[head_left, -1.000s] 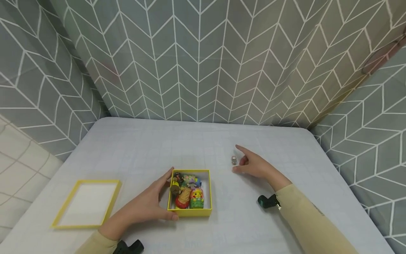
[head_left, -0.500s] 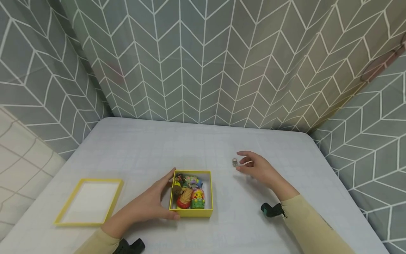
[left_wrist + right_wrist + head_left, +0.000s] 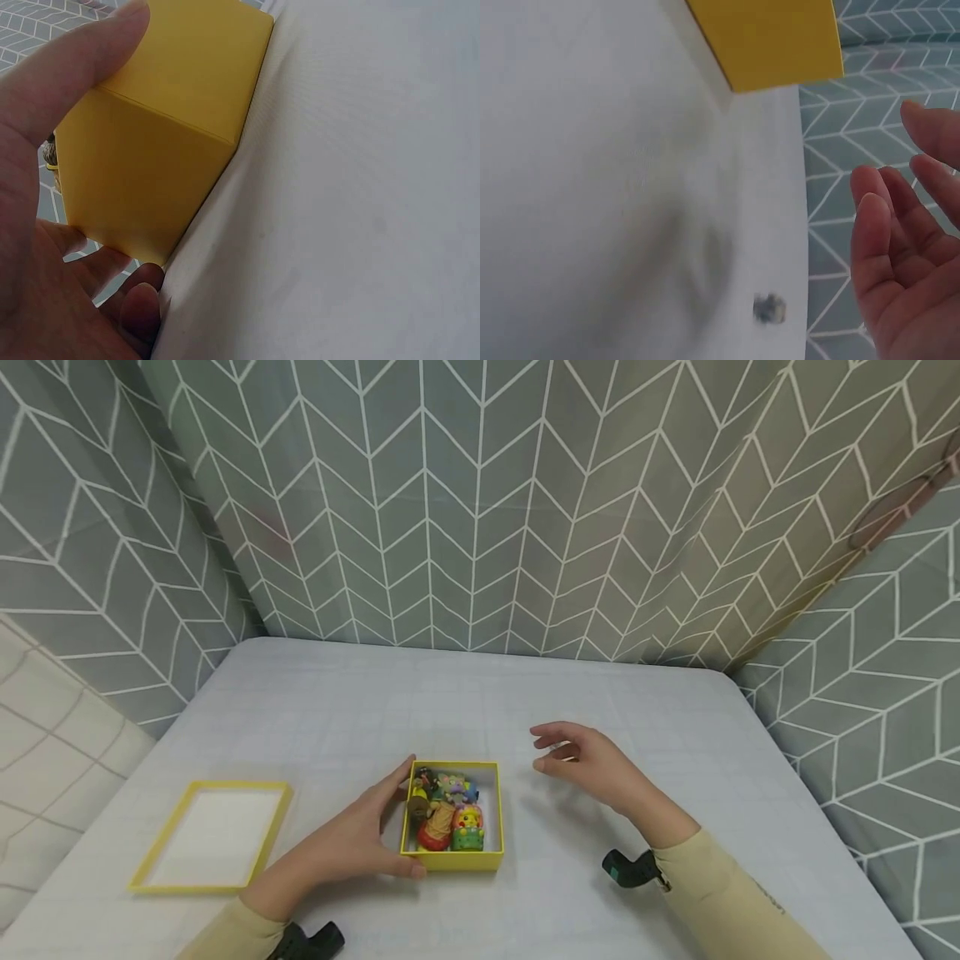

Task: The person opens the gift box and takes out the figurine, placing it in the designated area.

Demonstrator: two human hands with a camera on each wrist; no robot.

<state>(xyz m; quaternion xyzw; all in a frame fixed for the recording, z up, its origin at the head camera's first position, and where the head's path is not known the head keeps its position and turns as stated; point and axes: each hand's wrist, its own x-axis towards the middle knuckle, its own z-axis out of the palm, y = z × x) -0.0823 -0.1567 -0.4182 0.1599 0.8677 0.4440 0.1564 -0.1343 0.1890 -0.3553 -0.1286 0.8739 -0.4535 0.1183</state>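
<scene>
On the white table (image 3: 360,693); left hand (image 3: 352,847) grips yellow box (image 3: 459,862) of toy figures (image 3: 453,827) by its left side; right hand (image 3: 592,767) raised nearby, fingers bent, tips apart; small grey object (image 3: 769,308) on tabletop, blurred

Table cover (image 3: 352,702): pale, nearly white, with rounded far corners.
Curtain (image 3: 450,510): grey with white zigzag lines, behind the table cover and along both sides.
Lid (image 3: 210,837): yellow rim, white middle, lying flat toward the left.
Tiles (image 3: 52,760): cream with darker lines, far left.
Reddish strip (image 3: 903,510): upper right, unclear.
</scene>
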